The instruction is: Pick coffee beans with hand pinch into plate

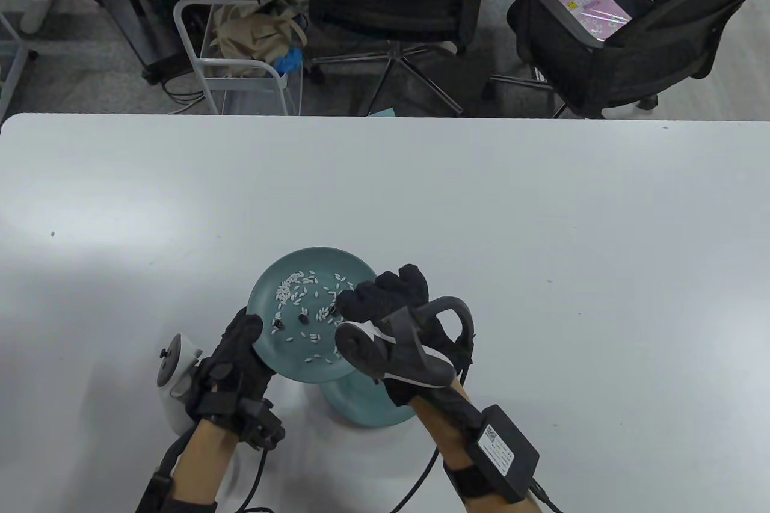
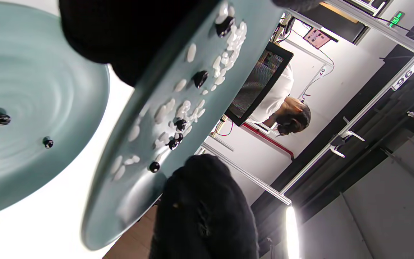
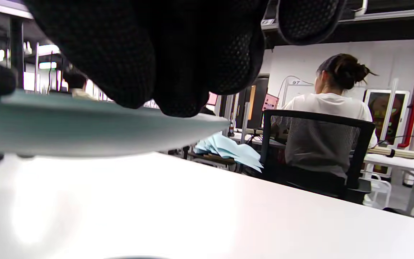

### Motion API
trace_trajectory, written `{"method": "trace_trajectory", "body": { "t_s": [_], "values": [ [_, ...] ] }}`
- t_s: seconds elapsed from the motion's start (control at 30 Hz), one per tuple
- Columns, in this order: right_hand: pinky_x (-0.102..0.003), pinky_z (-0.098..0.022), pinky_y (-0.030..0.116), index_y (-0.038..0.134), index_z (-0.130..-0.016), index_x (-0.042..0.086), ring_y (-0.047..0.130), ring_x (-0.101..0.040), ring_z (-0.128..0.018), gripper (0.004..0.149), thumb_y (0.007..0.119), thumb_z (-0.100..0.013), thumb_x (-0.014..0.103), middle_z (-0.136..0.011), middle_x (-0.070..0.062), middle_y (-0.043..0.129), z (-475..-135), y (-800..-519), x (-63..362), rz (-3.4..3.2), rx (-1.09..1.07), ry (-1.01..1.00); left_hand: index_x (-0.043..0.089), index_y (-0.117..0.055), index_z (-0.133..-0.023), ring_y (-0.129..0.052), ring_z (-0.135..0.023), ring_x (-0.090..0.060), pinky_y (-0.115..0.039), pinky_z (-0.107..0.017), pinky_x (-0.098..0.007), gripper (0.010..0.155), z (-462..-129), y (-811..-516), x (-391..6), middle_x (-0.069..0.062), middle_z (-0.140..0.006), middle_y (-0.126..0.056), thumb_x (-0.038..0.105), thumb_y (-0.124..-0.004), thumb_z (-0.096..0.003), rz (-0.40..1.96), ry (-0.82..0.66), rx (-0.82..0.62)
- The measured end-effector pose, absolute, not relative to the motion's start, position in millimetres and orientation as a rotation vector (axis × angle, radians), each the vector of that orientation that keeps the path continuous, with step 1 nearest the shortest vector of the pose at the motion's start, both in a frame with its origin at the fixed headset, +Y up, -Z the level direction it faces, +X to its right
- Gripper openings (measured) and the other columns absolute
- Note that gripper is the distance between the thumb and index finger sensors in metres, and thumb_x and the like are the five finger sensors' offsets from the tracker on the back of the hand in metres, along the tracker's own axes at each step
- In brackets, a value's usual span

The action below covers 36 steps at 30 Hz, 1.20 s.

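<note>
Overhead, a wide white table fills most of the table view, with two black office chairs and a cart of blue papers beyond its far edge. Near the table's front edge, two teal plates sit one above the other. The upper plate is lifted off the table and tilted, and it overlaps the lower plate, which rests flat on the tabletop.

The left hand, in a black sensor glove, grips the upper plate at its near-left rim, with the thumb on top of the plate and the other fingers hidden beneath it. The right hand, also gloved, reaches over the upper plate's right side, its fingers drawn together and curled down toward the plate surface. Whether they pinch anything cannot be told.

Scattered across the upper plate are many white rice grains, thickest toward its far side. Among them lie several dark coffee beans, close to the middle and the near-left part of the plate. In the left wrist view, two more coffee beans lie well apart on the lower plate.
</note>
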State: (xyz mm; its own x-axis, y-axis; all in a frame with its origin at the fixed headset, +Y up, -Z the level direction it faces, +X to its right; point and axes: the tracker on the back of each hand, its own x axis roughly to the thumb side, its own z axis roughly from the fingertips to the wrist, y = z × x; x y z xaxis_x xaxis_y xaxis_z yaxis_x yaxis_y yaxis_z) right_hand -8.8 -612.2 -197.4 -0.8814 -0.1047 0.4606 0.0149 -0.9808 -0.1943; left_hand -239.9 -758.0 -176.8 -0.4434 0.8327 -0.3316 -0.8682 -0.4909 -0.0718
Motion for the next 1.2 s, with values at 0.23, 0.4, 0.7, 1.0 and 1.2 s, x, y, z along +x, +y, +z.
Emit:
{"method": "trace_trajectory", "body": {
  "t_s": [0.23,0.4,0.7,1.0,1.2],
  "values": [
    [-0.066,-0.068,0.052,0.088,-0.079,0.032,0.084,-0.027,-0.076,0.036,0.093,-0.043,0.036,-0.080,0.001,0.098,-197,-618,-15,-2.903,-0.750,0.194,0.023,-0.044,-0.101,-0.091,-0.064,-0.033,-0.084,-0.044,-0.040,0.059,-177,-759,-239,-0.010,-0.087,-0.076,0.047,-0.061,-0.0504,2.047,0.127,-0.401],
    [-0.066,-0.067,0.055,0.086,-0.079,0.029,0.087,-0.029,-0.071,0.036,0.091,-0.045,0.034,-0.078,-0.003,0.098,-194,-622,-21,-2.817,-0.750,0.157,0.023,-0.046,-0.100,-0.093,-0.061,-0.033,-0.086,-0.042,-0.038,0.059,-174,-756,-235,-0.010,-0.085,-0.077,0.049,-0.062,-0.0501,2.007,0.118,-0.377],
    [-0.063,-0.064,0.061,0.084,-0.081,0.025,0.087,-0.031,-0.067,0.037,0.089,-0.046,0.035,-0.079,-0.007,0.096,-200,-624,-15,-2.894,-0.775,0.034,0.021,-0.048,-0.100,-0.096,-0.058,-0.033,-0.088,-0.039,-0.037,0.059,-171,-755,-231,-0.012,-0.084,-0.080,0.048,-0.063,-0.0498,2.012,0.139,-0.364],
    [-0.059,-0.059,0.067,0.081,-0.081,0.023,0.088,-0.026,-0.054,0.039,0.088,-0.045,0.036,-0.076,-0.011,0.094,-202,-624,-11,-2.926,-0.805,-0.028,0.022,-0.048,-0.100,-0.095,-0.059,-0.033,-0.088,-0.039,-0.037,0.059,-171,-754,-228,-0.011,-0.084,-0.080,0.049,-0.062,-0.0499,2.013,0.119,-0.383],
    [-0.058,-0.059,0.068,0.080,-0.082,0.025,0.088,-0.024,-0.051,0.040,0.087,-0.045,0.038,-0.074,-0.008,0.094,-202,-626,-13,-2.928,-0.824,0.004,0.024,-0.048,-0.101,-0.095,-0.060,-0.032,-0.086,-0.041,-0.038,0.058,-173,-755,-232,-0.010,-0.085,-0.079,0.049,-0.062,-0.0501,2.010,0.123,-0.384]
  ]
}}
